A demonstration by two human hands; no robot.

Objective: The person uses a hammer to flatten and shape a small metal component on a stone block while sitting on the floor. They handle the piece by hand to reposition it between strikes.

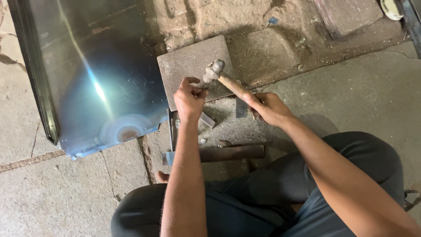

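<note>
Head view: right hand (267,107) grips hammer (221,77); left hand (189,97) pinches small piece.

The view is showing 2 hands: 1 left hand (189,97) and 1 right hand (268,107). It is showing 1 hammer (218,74) with a wooden handle. 1 flat steel block (186,66) is lying on the floor. 1 large shiny metal sheet (92,66) is lying at the left. 1 dark flat metal bar (228,153) is lying near the knees. 1 small metal piece (207,119) is sitting under the left hand. 1 stone slab (348,13) is lying at the top right.
</note>
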